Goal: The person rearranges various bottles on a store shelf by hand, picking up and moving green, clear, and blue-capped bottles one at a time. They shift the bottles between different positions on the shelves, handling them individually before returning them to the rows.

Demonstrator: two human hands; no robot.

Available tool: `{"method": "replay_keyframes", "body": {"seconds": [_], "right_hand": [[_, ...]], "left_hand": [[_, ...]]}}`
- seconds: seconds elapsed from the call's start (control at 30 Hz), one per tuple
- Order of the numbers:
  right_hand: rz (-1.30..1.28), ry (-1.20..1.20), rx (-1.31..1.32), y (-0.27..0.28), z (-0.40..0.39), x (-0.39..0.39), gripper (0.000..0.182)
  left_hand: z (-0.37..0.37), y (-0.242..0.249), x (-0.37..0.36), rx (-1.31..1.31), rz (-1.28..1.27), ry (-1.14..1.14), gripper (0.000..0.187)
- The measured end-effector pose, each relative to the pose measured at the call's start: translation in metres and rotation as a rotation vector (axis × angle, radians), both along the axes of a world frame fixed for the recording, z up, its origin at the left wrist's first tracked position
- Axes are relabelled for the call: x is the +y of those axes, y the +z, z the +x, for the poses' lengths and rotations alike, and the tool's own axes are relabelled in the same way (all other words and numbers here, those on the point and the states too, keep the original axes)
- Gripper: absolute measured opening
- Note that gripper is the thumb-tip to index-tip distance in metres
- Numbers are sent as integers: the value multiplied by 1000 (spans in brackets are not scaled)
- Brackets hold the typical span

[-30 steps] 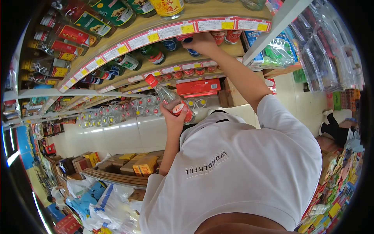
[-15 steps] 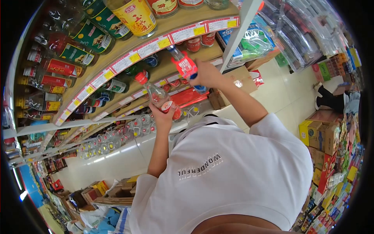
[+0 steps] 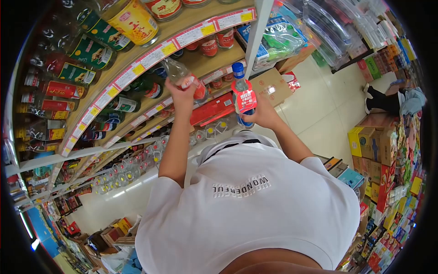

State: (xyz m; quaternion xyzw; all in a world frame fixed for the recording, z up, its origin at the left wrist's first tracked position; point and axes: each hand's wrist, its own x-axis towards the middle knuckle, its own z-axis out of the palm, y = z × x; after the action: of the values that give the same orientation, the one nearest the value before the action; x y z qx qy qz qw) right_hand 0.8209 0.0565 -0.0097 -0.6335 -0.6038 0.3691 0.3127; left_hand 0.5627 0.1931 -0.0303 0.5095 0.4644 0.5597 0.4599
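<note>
My left hand (image 3: 181, 97) is closed round a clear glass bottle (image 3: 195, 85) with a red and white label. That bottle is tilted, and its upper end reaches in at the lower shelf (image 3: 226, 60), partly hidden by the shelf edge above. My right hand (image 3: 264, 114) grips the lower part of a clear bottle (image 3: 245, 97) with a blue cap and a red tag with white writing. This one stands nearly upright in front of my waist. Several red-labelled jars (image 3: 209, 46) sit on the lower shelf just beyond my left hand's bottle.
An upper shelf (image 3: 178, 34) with price labels carries several large bottles (image 3: 133, 23). Cardboard boxes (image 3: 270, 86) lie on the floor at the shelf's end. Several clear jugs (image 3: 155, 148) stand along the shelf base. Another person's legs (image 3: 383, 98) are at the right.
My right hand has drawn the blue-capped bottle away from the shelf and turned it upright. My left hand has moved the other bottle up to the lower shelf.
</note>
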Motion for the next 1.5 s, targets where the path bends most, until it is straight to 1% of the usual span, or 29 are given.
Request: {"method": "replay_keyframes", "body": {"seconds": [0.07,0.17,0.2,0.3,0.33,0.43,0.53,0.63,0.67,0.73,0.83,0.97,1.03,1.13,1.17,1.23,1.33,1.43,1.47,1.5], "right_hand": [[-12,1,3,0,9,-6,81],[-18,-8,-62,-4,22,-11,78],[-21,-5,-40,-6,27,-12,79],[-23,-20,1,-7,42,-14,79],[-26,-40,1,-7,45,-16,80],[-32,-74,32,-3,51,-22,80],[-17,-100,38,0,57,-24,78],[-12,-125,68,2,61,-27,75],[-12,-129,85,3,62,-27,74],[-15,-136,70,2,64,-29,72],[-32,-134,72,2,65,-28,70],[-44,-117,102,3,64,-24,69],[-14,-115,77,-1,61,-22,69],[-8,-122,25,-7,56,-18,70],[-16,-123,4,-9,54,-17,71],[-26,-122,-20,-11,51,-16,72],[-17,-95,-2,-5,47,-12,74],[-23,-82,41,1,44,-8,74],[-30,-81,55,2,43,-8,74],[-4,-76,43,1,42,-9,74]], "left_hand": [[6,7,15,-11,4,16,87],[14,-4,46,108,128,119,90],[24,6,48,-18,114,107,91],[39,22,59,-34,159,71,90],[39,15,69,-78,168,30,83],[42,0,84,-64,130,2,81],[39,-20,100,83,192,15,70],[36,-29,106,67,211,-49,71],[34,-31,108,98,218,-48,70],[31,-29,108,163,230,-43,70],[29,-18,103,276,201,-36,77],[29,-25,108,175,189,-79,77],[30,-26,110,106,179,-103,76],[32,-31,116,74,172,-133,78],[32,-33,118,109,166,-129,77],[33,-34,119,176,154,-117,77],[32,-38,117,185,106,-96,80],[33,-36,101,163,185,-51,81],[32,-31,88,142,268,-44,85],[21,-39,72,185,261,52,85]]}}
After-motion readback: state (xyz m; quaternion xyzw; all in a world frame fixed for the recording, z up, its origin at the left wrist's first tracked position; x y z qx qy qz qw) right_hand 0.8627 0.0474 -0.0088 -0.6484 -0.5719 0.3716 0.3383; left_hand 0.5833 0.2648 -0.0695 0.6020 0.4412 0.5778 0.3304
